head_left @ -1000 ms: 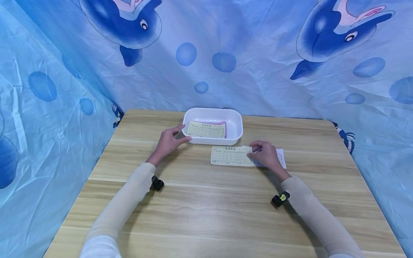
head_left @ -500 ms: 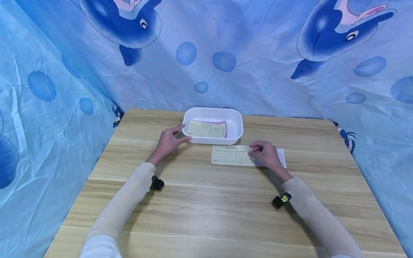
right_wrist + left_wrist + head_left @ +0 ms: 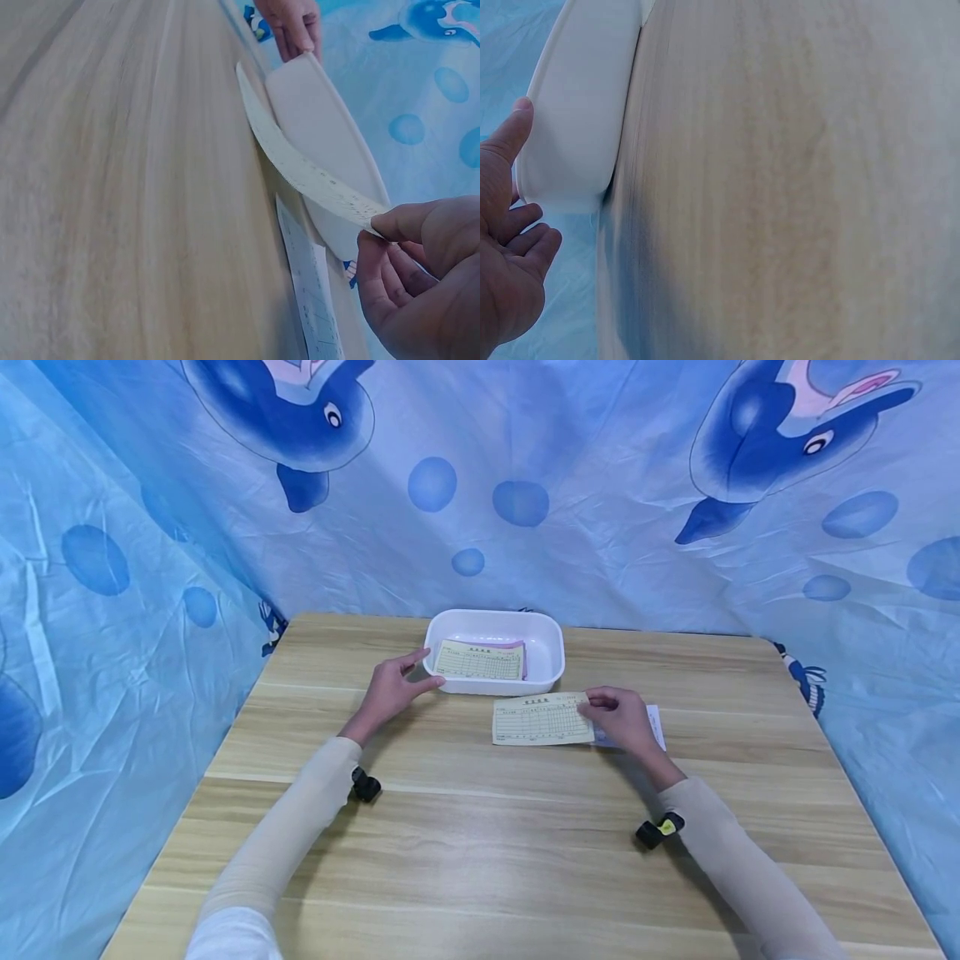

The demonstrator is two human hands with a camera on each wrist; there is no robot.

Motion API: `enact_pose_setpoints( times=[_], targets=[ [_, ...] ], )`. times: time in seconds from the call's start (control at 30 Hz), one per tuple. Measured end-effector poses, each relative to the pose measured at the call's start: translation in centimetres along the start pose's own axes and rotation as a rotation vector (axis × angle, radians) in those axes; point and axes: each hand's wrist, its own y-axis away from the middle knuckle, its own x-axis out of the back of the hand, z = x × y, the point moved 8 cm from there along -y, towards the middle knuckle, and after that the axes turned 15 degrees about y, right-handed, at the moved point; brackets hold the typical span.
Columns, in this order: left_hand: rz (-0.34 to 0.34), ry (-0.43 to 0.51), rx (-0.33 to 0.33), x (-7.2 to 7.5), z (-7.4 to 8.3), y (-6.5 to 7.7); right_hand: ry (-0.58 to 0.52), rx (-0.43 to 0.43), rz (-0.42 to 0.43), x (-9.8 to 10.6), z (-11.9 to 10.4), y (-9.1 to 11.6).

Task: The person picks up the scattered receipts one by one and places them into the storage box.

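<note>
A pale yellow printed slip point(image 3: 536, 720) is pinched at its right end between the thumb and fingers of my right hand point(image 3: 622, 718). In the right wrist view the slip bows upward to that hand, its held end off the table. Under it lies a white slip point(image 3: 307, 277) with printing, partly hidden by the hand in the head view. My left hand point(image 3: 393, 689) holds the left end of a white plastic tray point(image 3: 551, 664), thumb at the near corner and index finger at the side rim. Inside the tray lies another yellow slip point(image 3: 480, 662) over a pink one point(image 3: 523, 652).
The tray stands near the far edge of the wooden table point(image 3: 480, 843). Behind it hangs a blue curtain point(image 3: 600, 568) printed with dolphins and bubbles. Small black cameras point(image 3: 366, 785) are strapped to both wrists.
The right end of the yellow slip has risen from the table in my right hand, which shifted slightly right. My left hand and the tray stay in place.
</note>
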Motion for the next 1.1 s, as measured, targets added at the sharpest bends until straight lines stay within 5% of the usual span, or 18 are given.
enact_pose_setpoints(
  times=[0.7,1.1],
  targets=[
    [0.004,0.01,0.019,-0.1,-0.1,0.0,-0.226,-0.149,-0.063,0.6,-0.1,1.0],
    [0.007,0.014,-0.022,0.0,0.2,0.1,-0.25,-0.142,-0.067,2.2,-2.8,0.0]
  ],
)
